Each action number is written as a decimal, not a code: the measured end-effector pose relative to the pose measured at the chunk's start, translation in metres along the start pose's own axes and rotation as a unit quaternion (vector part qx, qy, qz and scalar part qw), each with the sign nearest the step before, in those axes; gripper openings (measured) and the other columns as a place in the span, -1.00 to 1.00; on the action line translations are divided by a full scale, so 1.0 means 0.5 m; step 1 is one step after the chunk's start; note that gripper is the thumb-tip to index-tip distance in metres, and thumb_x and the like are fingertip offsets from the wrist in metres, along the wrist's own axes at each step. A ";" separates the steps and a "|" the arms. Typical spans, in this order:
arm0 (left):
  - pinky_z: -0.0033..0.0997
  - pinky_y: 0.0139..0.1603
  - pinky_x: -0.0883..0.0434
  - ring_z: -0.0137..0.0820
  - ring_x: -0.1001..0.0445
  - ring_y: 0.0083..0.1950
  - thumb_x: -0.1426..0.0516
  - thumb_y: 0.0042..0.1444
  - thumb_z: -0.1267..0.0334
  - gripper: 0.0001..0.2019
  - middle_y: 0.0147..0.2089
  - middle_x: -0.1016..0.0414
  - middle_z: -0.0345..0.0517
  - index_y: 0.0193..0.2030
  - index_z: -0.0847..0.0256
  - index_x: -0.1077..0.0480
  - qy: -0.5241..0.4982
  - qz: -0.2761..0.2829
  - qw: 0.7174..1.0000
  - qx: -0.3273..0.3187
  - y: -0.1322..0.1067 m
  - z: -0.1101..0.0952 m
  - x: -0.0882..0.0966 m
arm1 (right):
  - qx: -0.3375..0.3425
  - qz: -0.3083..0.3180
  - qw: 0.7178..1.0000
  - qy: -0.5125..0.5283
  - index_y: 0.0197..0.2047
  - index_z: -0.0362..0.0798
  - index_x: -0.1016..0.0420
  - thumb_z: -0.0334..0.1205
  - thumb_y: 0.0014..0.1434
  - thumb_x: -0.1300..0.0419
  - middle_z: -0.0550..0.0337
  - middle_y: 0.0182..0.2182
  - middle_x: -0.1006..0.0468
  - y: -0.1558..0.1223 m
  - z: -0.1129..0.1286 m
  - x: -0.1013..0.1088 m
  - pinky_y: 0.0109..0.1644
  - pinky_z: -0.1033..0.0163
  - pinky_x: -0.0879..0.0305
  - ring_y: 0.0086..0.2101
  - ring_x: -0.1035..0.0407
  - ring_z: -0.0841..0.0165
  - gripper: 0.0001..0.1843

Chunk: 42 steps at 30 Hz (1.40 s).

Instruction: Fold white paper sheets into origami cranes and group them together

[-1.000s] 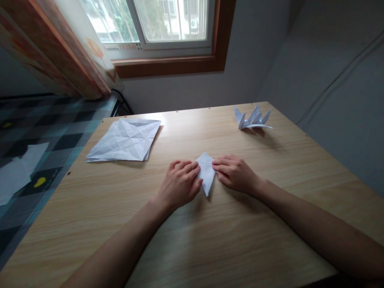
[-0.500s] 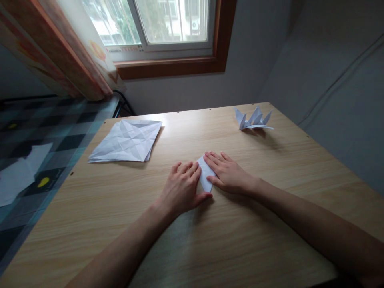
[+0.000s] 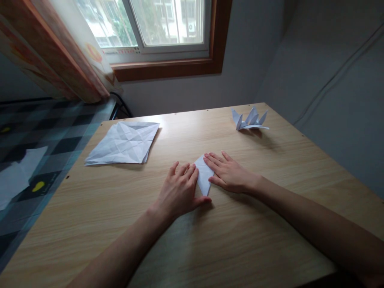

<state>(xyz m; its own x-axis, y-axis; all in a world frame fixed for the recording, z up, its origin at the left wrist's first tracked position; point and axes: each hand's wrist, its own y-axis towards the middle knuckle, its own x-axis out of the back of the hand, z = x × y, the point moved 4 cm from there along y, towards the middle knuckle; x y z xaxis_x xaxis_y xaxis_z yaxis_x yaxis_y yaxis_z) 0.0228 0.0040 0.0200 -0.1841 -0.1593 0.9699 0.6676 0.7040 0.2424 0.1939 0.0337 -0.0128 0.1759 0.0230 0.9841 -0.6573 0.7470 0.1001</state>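
Note:
A small folded piece of white paper [image 3: 204,176], kite-shaped with its narrow point toward me, lies flat on the wooden table [image 3: 186,244]. My left hand [image 3: 181,188] is at its left edge, fingertips touching it and thumb stretched out just below the lower point. On the right side of the paper my right hand [image 3: 229,172] lies with straight, flat fingers, covering part of the upper right edge. Both hands are open, and neither grasps the paper.
Creased white paper sheets [image 3: 124,143] lie stacked at the table's back left. A folded paper origami piece [image 3: 251,120] with upright points stands at the back right. Left of the table, more white paper [image 3: 22,172] rests on a checked cloth [image 3: 69,120].
The view has shifted slightly, so everything sits a little further left. My left hand has slid slightly away from the paper, uncovering more of its left side; my right hand stays on it.

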 end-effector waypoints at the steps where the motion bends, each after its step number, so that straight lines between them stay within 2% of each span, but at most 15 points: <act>1: 0.15 0.28 -0.09 0.08 -0.36 0.17 -0.15 -0.01 -0.34 -0.22 0.17 -0.43 0.30 0.09 0.36 -0.41 0.000 -0.002 1.000 -0.001 0.000 0.000 0.000 | 0.004 -0.005 1.000 0.000 0.42 -0.13 0.01 0.02 0.36 0.07 -0.09 0.38 -0.05 -0.012 0.000 0.002 0.37 -0.21 0.13 0.36 0.05 0.10 -0.33; 5: 0.14 0.28 -0.10 0.08 -0.38 0.15 -0.15 -0.04 -0.36 -0.18 0.13 -0.45 0.32 0.08 0.40 -0.41 0.002 -0.008 1.000 -0.012 -0.003 0.000 0.000 | 0.008 -0.043 0.999 -0.008 0.35 -0.14 -0.16 -0.13 0.36 0.03 -0.10 0.33 -0.19 -0.047 0.001 0.015 0.33 -0.17 0.00 0.30 -0.09 0.10 -0.45; 7: 0.12 0.28 -0.09 0.06 -0.38 0.15 -0.12 -0.01 -0.37 -0.18 0.12 -0.46 0.31 0.09 0.39 -0.40 0.005 -0.009 1.000 -0.030 -0.004 0.000 0.000 | 0.023 -0.081 0.996 -0.015 0.25 -0.16 -0.32 -0.17 0.34 -0.01 -0.11 0.23 -0.36 -0.053 0.002 0.025 0.29 -0.12 -0.09 0.22 -0.23 0.09 -0.54; 10: 0.09 0.27 -0.10 0.02 -0.37 0.16 -0.04 0.03 -0.41 -0.18 0.09 -0.47 0.27 0.08 0.37 -0.40 -0.003 0.000 0.998 -0.064 -0.004 0.005 0.000 | 0.080 -0.136 0.987 -0.023 0.04 -0.13 -0.49 -0.21 0.32 -0.08 -0.07 0.03 -0.55 -0.052 0.007 0.034 0.17 -0.03 -0.23 0.03 -0.39 0.14 -0.69; 14: 0.04 0.21 -0.19 -0.01 -0.39 0.11 0.02 0.01 -0.46 -0.15 0.00 -0.50 0.20 0.09 0.33 -0.39 -0.044 0.013 0.992 -0.113 -0.005 0.025 -0.002 | 0.147 -0.167 0.974 -0.025 -0.10 -0.11 -0.53 -0.28 0.34 -0.06 -0.01 -0.14 -0.62 -0.048 0.009 0.035 -0.01 0.08 -0.33 -0.14 -0.45 0.22 -0.78; 19: -0.05 0.13 -0.27 -0.09 -0.44 0.07 -0.07 0.07 -0.36 -0.26 0.03 -0.51 0.13 0.14 0.24 -0.35 -0.108 0.008 0.981 -0.159 -0.009 0.051 -0.003 | 0.154 -0.178 0.972 -0.020 -0.18 -0.10 -0.52 -0.28 0.36 -0.05 0.02 -0.20 -0.62 -0.050 0.009 0.036 -0.08 0.14 -0.33 -0.20 -0.46 0.27 -0.79; 22: -0.15 0.08 -0.33 -0.19 -0.48 0.04 -0.08 0.24 -0.07 -0.56 -0.01 -0.54 0.06 0.11 0.20 -0.37 -0.138 -0.016 0.980 -0.139 -0.008 0.060 -0.002 | 0.142 -0.175 0.974 -0.026 -0.23 -0.09 -0.50 -0.33 0.35 -0.03 0.04 -0.23 -0.62 -0.050 0.009 0.036 -0.10 0.16 -0.32 -0.22 -0.45 0.27 -0.78; 24: -0.20 0.04 -0.36 -0.26 -0.52 -0.01 -0.08 0.28 0.08 -0.68 -0.06 -0.57 0.02 0.07 0.19 -0.39 -0.165 -0.037 0.978 -0.122 -0.007 0.062 -0.001 | 0.133 -0.171 0.976 -0.023 -0.26 -0.10 -0.49 -0.39 0.32 -0.03 0.04 -0.24 -0.61 -0.050 0.009 0.036 -0.11 0.17 -0.32 -0.23 -0.44 0.27 -0.79; 28: -0.23 -0.02 -0.41 -0.28 -0.55 -0.09 -0.19 0.18 0.03 -0.65 -0.13 -0.59 0.00 0.01 0.19 -0.44 -0.223 -0.059 0.967 -0.105 -0.005 0.060 -0.001 | 0.120 -0.164 0.979 -0.001 -0.29 -0.10 -0.47 -0.41 0.29 -0.05 0.02 -0.26 -0.60 -0.048 0.011 0.034 -0.10 0.16 -0.31 -0.22 -0.43 0.26 -0.81; 31: -0.28 -0.08 -0.43 -0.33 -0.55 -0.18 -0.13 0.25 0.18 -0.80 -0.25 -0.61 -0.06 -0.07 0.19 -0.48 -0.227 -0.080 0.968 -0.069 -0.001 0.058 -0.002 | 0.098 -0.163 0.982 0.012 -0.29 -0.09 -0.46 -0.40 0.27 -0.06 0.02 -0.27 -0.59 -0.044 0.015 0.034 -0.07 0.13 -0.30 -0.23 -0.41 0.24 -0.83; 33: -0.33 -0.15 -0.43 -0.36 -0.53 -0.26 -0.08 0.28 0.26 -0.82 -0.32 -0.60 -0.10 -0.11 0.19 -0.50 -0.226 -0.094 0.969 -0.040 0.002 0.057 -0.003 | 0.085 -0.165 0.983 0.011 -0.28 -0.11 -0.46 -0.39 0.26 -0.06 0.01 -0.28 -0.58 -0.041 0.019 0.035 -0.06 0.11 -0.29 -0.22 -0.40 0.23 -0.85; 39: -0.40 -0.26 -0.43 -0.41 -0.48 -0.35 -0.16 0.21 0.26 -0.85 -0.40 -0.55 -0.17 -0.12 0.21 -0.50 -0.245 -0.111 0.963 -0.018 0.001 0.058 -0.001 | 0.076 -0.154 0.985 0.033 -0.30 -0.10 -0.44 -0.38 0.26 -0.06 0.00 -0.25 -0.57 -0.040 0.024 0.037 -0.04 0.10 -0.27 -0.19 -0.38 0.22 -0.86; 42: -0.43 -0.30 -0.43 -0.44 -0.47 -0.38 -0.13 0.23 0.27 -0.85 -0.40 -0.52 -0.17 -0.13 0.20 -0.50 -0.244 -0.103 0.964 -0.001 -0.001 0.060 -0.004 | 0.083 -0.136 0.985 0.067 -0.21 -0.10 -0.43 -0.38 0.18 -0.11 -0.01 -0.16 -0.56 -0.044 0.020 0.040 0.01 0.05 -0.24 -0.12 -0.37 0.18 -0.88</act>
<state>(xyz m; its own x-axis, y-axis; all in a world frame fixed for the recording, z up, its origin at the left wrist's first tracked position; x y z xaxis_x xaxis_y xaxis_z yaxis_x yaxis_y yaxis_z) 0.0014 0.0248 0.0175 -0.6305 0.0501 0.7746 0.5824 0.6903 0.4294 0.2046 0.0108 0.0060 0.4492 -0.0671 0.8909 -0.6812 0.6195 0.3901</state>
